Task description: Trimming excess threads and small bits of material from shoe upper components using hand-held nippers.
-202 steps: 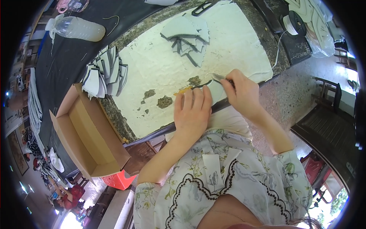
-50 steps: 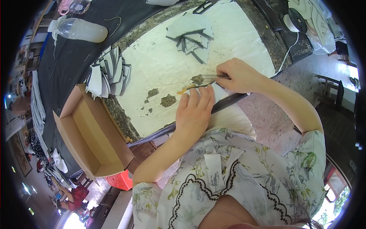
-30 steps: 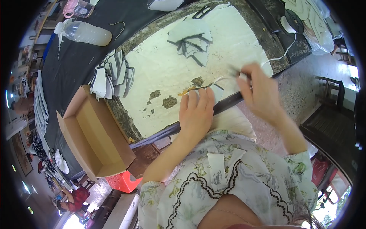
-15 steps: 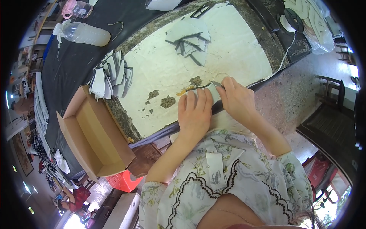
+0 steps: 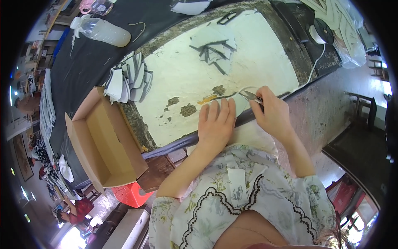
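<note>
My left hand (image 5: 216, 123) lies flat, fingers stretched out, on a pale piece with a dark edge (image 5: 240, 101) at the near side of the white-covered board. My right hand (image 5: 273, 114) grips small scissors (image 5: 250, 96) with pointed metal blades and a dark handle. The blades point left, just beyond the piece and near my left fingertips. A thin pale cord or strip curves beside the blade tips; its join to the piece is hard to make out. Farther off on the board lies a loose pile of similar grey-white pieces (image 5: 215, 45).
More dark-edged pieces (image 5: 132, 76) fan out at the left corner, beside an open cardboard box (image 5: 103, 143). A bottle (image 5: 103, 32) lies on the black cloth. A spool (image 5: 323, 31) feeds white cord along the right edge. A dark holder (image 5: 227, 18) sits on the board's far side.
My right hand has drawn to the right, and the scissors' blades now show more fully. My left hand stays on the piece. The whole view has shifted slightly.
</note>
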`<state>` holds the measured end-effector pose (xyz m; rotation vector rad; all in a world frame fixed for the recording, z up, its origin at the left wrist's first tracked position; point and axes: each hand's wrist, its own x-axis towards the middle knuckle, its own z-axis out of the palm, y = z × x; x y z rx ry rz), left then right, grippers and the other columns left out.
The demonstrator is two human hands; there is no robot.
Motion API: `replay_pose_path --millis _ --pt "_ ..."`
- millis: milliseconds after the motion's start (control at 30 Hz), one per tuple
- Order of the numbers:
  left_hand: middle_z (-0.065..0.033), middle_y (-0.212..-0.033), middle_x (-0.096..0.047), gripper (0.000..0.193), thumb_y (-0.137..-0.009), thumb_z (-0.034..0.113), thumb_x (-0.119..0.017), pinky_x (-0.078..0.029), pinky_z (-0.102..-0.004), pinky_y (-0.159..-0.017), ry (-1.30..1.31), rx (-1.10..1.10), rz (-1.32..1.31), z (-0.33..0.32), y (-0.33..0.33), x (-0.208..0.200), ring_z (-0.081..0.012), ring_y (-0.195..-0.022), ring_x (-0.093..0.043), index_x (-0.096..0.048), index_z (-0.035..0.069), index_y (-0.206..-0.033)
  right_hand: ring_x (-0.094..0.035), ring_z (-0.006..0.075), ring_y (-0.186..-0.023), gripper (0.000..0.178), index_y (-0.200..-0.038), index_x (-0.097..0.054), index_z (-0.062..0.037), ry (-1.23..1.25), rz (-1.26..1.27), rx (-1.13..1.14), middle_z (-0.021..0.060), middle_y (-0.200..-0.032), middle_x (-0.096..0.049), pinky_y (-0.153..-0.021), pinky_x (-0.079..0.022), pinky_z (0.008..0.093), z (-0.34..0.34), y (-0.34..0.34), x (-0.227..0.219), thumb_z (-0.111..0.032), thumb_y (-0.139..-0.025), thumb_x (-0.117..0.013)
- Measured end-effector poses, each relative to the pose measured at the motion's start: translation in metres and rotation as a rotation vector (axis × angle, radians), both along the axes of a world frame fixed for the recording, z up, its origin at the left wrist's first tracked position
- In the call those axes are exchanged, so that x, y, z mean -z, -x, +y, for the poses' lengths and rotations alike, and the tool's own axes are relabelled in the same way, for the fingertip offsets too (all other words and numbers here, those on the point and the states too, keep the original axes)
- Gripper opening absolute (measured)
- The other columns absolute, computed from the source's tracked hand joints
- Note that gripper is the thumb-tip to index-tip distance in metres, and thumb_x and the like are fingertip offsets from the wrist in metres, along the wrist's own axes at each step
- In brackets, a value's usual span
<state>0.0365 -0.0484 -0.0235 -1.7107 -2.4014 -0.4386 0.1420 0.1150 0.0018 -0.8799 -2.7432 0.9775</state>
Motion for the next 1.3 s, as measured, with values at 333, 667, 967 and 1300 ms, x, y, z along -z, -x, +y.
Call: replay_pose_path --millis 333,667,967,1300 --pt "-0.0095 -0.12 -0.058 0.046 -0.081 0.019 -0.067 -0.044 -0.0438 -0.095 -0.007 0.006 0.005 0.008 -0.002 0.001 -0.0266 -0.109 -0.053 -0.061 0.003 -0.124 -0.064 0.0324 -0.069 0.021 -0.099 -0.05 -0.0072 -0.101 0.013 -0.063 0.0098 -0.085 -0.061 -0.055 -0.049 0.041 -0.001 0.012 0.014 -0.024 -0.093 -0.06" --pt "-0.0112 -0.12 -0.059 0.049 -0.08 0.02 -0.063 -0.043 -0.045 -0.096 -0.003 -0.019 -0.027 -0.004 0.006 -0.002 -0.0283 -0.11 -0.054 -0.058 0.002 -0.126 -0.068 0.0326 -0.083 0.049 -0.116 -0.05 -0.0071 -0.031 0.166 0.004 0.0136 -0.091 -0.069 -0.068 -0.052 0.0417 0.001 0.039 -0.004 -0.034 -0.084 -0.074" --pt "-0.0101 -0.126 -0.064 0.045 -0.077 -0.009 -0.056 -0.048 -0.042 -0.099 -0.677 -0.361 0.246 -0.067 0.141 -0.049 -0.0289 -0.12 -0.058 -0.068 0.008 -0.117 -0.064 0.0362 -0.07 0.021 -0.105 -0.058 -0.0071 -0.106 0.258 -0.023 0.0153 -0.079 -0.064 -0.064 -0.049 0.0421 0.013 0.026 0.021 -0.009 -0.085 -0.066" --pt "-0.015 -0.11 -0.065 0.023 -0.086 0.014 -0.068 -0.049 -0.0404 -0.088 -0.489 -0.269 -0.119 -0.017 0.17 -0.079 -0.0339 -0.102 -0.06 -0.064 0.005 -0.107 -0.065 0.0319 -0.082 0.027 -0.098 -0.058 -0.0077 0.007 0.25 -0.448 0.0104 -0.09 -0.066 -0.07 -0.052 0.0404 0.006 0.052 -0.041 0.001 -0.074 -0.064"
